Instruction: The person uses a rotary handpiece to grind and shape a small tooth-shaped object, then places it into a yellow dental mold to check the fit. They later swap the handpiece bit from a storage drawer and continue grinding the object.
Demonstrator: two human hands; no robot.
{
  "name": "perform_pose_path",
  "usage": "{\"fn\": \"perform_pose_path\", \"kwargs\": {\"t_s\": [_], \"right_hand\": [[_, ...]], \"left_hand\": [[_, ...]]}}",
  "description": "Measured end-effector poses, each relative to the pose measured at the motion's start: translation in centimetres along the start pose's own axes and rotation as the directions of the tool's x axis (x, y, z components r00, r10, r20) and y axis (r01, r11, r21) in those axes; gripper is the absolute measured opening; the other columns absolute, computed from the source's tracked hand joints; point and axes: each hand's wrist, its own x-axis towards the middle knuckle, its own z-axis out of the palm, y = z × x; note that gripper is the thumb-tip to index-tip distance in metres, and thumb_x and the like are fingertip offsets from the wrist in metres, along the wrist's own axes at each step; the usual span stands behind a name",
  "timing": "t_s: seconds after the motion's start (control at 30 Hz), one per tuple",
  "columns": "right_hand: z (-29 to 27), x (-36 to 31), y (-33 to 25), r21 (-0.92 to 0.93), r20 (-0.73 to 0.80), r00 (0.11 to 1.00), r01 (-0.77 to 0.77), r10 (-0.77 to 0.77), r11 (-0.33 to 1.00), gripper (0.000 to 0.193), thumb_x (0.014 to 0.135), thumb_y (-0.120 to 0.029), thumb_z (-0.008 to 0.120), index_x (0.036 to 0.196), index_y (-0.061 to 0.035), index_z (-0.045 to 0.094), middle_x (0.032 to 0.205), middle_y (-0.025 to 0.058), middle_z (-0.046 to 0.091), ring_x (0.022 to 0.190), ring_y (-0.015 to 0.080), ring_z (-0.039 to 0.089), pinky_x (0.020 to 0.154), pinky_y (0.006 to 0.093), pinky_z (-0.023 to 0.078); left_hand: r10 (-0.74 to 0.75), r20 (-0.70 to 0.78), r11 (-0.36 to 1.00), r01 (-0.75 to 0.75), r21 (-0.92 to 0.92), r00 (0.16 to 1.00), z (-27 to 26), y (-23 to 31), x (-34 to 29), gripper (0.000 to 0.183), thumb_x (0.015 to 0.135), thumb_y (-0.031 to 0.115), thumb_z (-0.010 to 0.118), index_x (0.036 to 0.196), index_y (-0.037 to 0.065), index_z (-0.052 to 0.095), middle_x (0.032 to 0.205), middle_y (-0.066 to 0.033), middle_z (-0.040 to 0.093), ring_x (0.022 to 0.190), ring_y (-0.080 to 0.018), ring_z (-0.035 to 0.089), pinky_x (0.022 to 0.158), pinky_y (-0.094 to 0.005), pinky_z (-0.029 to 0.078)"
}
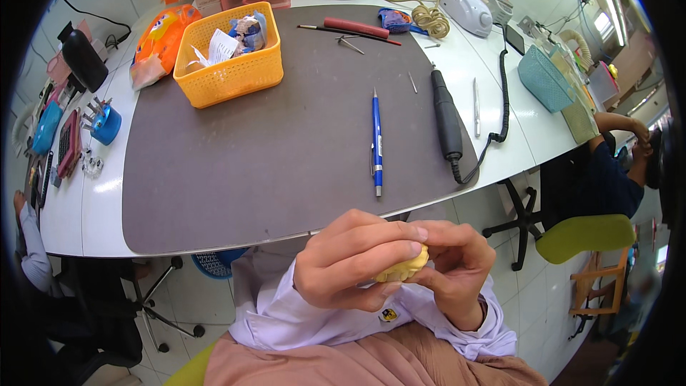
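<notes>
Just off the table's front edge, above my lap, both hands are closed around a small yellow dental cast (406, 266) with a bumpy, tooth-like rim. My left hand (354, 257) wraps it from the left, fingers over its top. From the right, my right hand (457, 261) pinches it between thumb and fingers. Much of the cast is hidden behind the fingers. On the grey mat (286, 150) beyond lies a blue mechanical pencil (377, 146). To its right rests a black handpiece (446, 114) with a coiled cord.
A yellow basket (229, 86) with wrapped items stands at the mat's back left. Brushes and a red stick (356, 26) lie at the back. A metal tool (476, 107) sits right of the handpiece. A teal basket (547, 78) and a seated person (607, 179) are at right.
</notes>
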Motion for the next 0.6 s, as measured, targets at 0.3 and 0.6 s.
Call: {"fn": "perform_pose_path", "kwargs": {"t_s": [0.3, 0.6], "right_hand": [[-0.12, 0.38, -0.22, -0.039, 0.032, 0.999, 0.007, -0.006, 0.999, 0.037, 0.068, 0.008, 0.071, 0.101, 0.0085, 0.055, 0.103, 0.0207, 0.060, 0.092, 0.0232, 0.062, 0.077, 0.0306, 0.054], [0.05, 0.56, -0.09, -0.015, 0.017, 1.000, 0.002, -0.002, 1.000, 0.037, 0.068, 0.007, 0.071, 0.102, 0.0081, 0.055, 0.104, 0.0202, 0.060, 0.092, 0.0228, 0.062, 0.078, 0.0302, 0.053]], "left_hand": [[0.019, 0.004, 1.000, -0.019, 0.017, 1.000, -0.08, -0.14, 0.03, 0.025, 0.078, 0.017, 0.062, 0.094, -0.002, 0.060, 0.092, -0.0163, 0.063, 0.074, -0.0234, 0.060, 0.063, -0.0303, 0.049], [-0.039, 0.008, 0.999, 0.040, -0.034, 0.999, -0.33, 0.31, 0.25, 0.041, 0.058, -0.002, 0.065, 0.099, -0.002, 0.061, 0.100, -0.0173, 0.060, 0.074, -0.0228, 0.058, 0.062, -0.0279, 0.046]]}}
